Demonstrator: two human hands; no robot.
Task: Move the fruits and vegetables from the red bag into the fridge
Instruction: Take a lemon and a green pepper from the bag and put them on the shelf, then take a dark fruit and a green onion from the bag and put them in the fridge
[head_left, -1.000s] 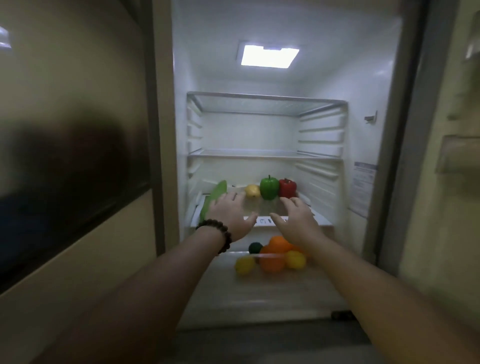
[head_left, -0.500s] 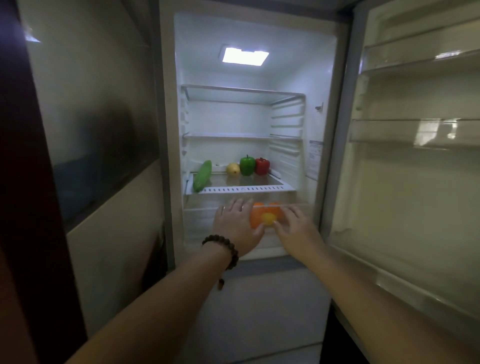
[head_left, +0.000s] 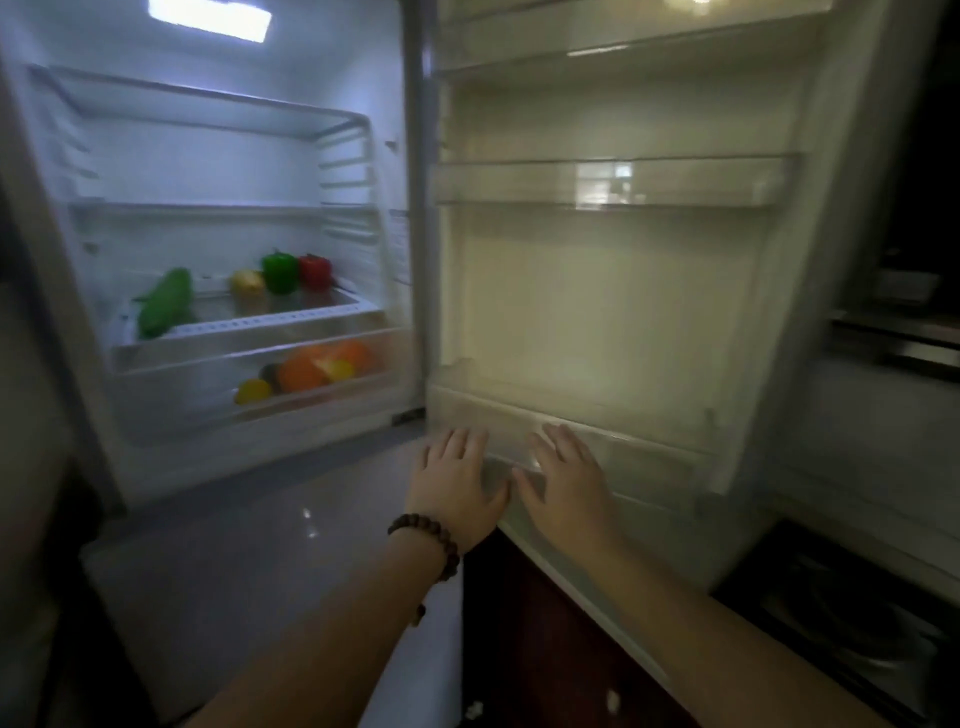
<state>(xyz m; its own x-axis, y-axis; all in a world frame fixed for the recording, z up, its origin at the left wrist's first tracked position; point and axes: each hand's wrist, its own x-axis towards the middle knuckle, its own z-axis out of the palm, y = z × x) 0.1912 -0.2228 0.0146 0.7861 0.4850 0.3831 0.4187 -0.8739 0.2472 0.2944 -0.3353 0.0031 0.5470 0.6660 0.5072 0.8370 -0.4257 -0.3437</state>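
Observation:
The fridge (head_left: 218, 156) stands open and lit at left. On its lower shelf lie a green cucumber (head_left: 165, 301), a yellow fruit (head_left: 247, 281), a green pepper (head_left: 280, 271) and a red pepper (head_left: 315, 270). The clear drawer (head_left: 171, 395) beneath holds oranges (head_left: 306, 370), a yellow lemon (head_left: 253, 391) and a dark fruit. My left hand (head_left: 454, 480), with a bead bracelet, and my right hand (head_left: 566, 480) are flat, fingers spread, against the bottom of the open fridge door (head_left: 613, 291). Both hold nothing. The red bag is out of view.
The door carries clear bins (head_left: 613, 179), with nothing in the ones I can see. A closed grey lower compartment front (head_left: 260, 545) sits below the fridge cavity. A dark counter with a stove (head_left: 857, 613) lies at right behind the door.
Both hands left the clear drawer front inside the fridge and moved right onto the bottom of the door. The drawer now sits pushed in. My view swung right.

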